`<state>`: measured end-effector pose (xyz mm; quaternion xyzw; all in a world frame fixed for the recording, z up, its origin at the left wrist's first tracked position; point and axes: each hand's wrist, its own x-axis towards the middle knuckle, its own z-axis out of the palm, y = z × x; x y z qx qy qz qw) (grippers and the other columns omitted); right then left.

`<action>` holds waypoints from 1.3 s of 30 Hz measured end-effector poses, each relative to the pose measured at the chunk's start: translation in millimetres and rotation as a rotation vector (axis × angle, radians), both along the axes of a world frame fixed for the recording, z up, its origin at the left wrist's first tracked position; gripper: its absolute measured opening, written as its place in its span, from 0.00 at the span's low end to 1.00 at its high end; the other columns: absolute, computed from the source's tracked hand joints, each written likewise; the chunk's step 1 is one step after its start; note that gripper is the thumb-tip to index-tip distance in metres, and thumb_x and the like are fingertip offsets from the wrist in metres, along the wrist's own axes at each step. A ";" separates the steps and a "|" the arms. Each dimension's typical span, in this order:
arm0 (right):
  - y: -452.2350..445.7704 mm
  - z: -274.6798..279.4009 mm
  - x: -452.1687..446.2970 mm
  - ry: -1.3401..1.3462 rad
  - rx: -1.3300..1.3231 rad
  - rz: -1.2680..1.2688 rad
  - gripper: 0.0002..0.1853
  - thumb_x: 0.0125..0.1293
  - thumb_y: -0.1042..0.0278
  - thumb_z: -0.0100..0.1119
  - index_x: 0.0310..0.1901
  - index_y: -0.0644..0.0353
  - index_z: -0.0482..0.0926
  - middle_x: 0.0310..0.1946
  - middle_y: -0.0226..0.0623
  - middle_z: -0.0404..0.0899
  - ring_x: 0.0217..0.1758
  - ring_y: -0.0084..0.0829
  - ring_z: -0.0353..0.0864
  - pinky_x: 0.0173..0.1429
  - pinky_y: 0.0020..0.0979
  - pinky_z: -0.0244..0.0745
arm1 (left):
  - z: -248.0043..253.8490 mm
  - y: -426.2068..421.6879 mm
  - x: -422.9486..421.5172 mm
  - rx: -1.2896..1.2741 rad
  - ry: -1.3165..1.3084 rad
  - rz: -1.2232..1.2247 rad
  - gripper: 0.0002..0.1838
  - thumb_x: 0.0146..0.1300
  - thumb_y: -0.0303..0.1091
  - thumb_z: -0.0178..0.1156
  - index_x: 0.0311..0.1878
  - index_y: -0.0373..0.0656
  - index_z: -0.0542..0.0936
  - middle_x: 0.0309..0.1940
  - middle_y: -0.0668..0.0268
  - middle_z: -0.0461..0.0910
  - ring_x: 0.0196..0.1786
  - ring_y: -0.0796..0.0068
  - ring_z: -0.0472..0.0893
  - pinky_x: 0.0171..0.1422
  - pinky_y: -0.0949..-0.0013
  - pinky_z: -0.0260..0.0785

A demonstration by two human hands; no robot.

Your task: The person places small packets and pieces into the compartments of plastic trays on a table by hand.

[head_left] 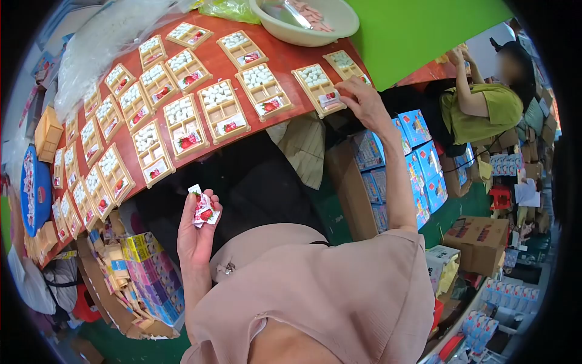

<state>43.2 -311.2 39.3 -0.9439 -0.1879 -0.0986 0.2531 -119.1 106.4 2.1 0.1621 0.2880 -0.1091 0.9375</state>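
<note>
My left hand is closed around several small white sachets printed with red strawberries, held below the table edge. My right hand reaches to a light wooden tray at the table's right side. Its thumb and index finger are at one end of a strawberry sachet in the tray's lower compartment. White pellet-like pieces fill the tray's upper compartment. Beside it, partly behind my right hand, lies another tray. Nearer the middle, a tray holds white pieces and a sachet.
Rows of similar trays cover the red table. A white bowl with pink pieces stands at the back, and a blue basin at far left. Blue printed boxes are stacked under my right arm. A co-worker sits at the right.
</note>
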 end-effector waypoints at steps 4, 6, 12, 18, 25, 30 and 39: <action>-2.3 -10.8 7.8 -0.017 -0.030 0.091 0.12 0.65 0.73 0.60 0.50 0.62 0.76 0.39 0.41 0.74 0.42 0.43 0.76 0.48 0.39 0.71 | -0.6 -6.1 1.9 0.023 0.012 -0.016 0.14 0.72 0.34 0.60 0.54 0.35 0.76 0.49 0.50 0.81 0.50 0.59 0.81 0.57 0.58 0.78; -0.2 -11.6 11.0 0.026 -0.058 0.102 0.12 0.66 0.74 0.60 0.50 0.63 0.77 0.40 0.41 0.74 0.43 0.42 0.77 0.49 0.38 0.72 | 0.5 -8.5 2.0 0.041 0.021 -0.023 0.14 0.72 0.34 0.60 0.55 0.35 0.76 0.49 0.50 0.81 0.50 0.59 0.81 0.57 0.58 0.78; 6.3 -24.0 36.2 -0.064 -0.007 0.141 0.09 0.65 0.75 0.61 0.46 0.64 0.77 0.39 0.42 0.73 0.43 0.42 0.77 0.47 0.38 0.71 | 3.2 -14.1 4.1 0.033 0.033 -0.008 0.14 0.72 0.31 0.59 0.55 0.33 0.74 0.50 0.50 0.80 0.51 0.58 0.80 0.56 0.59 0.79; 19.6 -30.4 66.2 -0.130 0.041 0.182 0.08 0.65 0.77 0.60 0.45 0.64 0.77 0.39 0.42 0.73 0.43 0.43 0.77 0.47 0.38 0.72 | 4.9 -17.8 5.6 0.061 0.036 -0.016 0.13 0.72 0.31 0.60 0.54 0.34 0.75 0.49 0.50 0.80 0.51 0.58 0.81 0.56 0.58 0.80; 18.7 -31.4 50.1 -0.170 -0.001 0.156 0.11 0.65 0.76 0.60 0.49 0.64 0.79 0.44 0.42 0.76 0.48 0.44 0.78 0.51 0.39 0.73 | 4.5 -19.0 7.0 0.082 0.038 -0.023 0.13 0.72 0.31 0.60 0.54 0.35 0.75 0.49 0.50 0.80 0.50 0.58 0.81 0.55 0.57 0.80; 24.4 -22.1 40.4 -0.299 -0.085 0.203 0.12 0.63 0.75 0.63 0.49 0.62 0.81 0.44 0.42 0.77 0.49 0.43 0.77 0.51 0.39 0.73 | 10.8 -24.1 13.9 0.095 0.040 -0.033 0.13 0.71 0.31 0.61 0.53 0.35 0.76 0.47 0.50 0.81 0.49 0.59 0.82 0.55 0.57 0.80; 67.7 1.1 3.4 -0.163 0.159 0.104 0.10 0.61 0.75 0.66 0.44 0.63 0.83 0.41 0.39 0.79 0.46 0.39 0.80 0.48 0.35 0.75 | 16.7 -30.3 29.1 0.089 -0.052 -0.106 0.14 0.72 0.34 0.61 0.54 0.35 0.75 0.48 0.50 0.82 0.51 0.57 0.83 0.59 0.54 0.80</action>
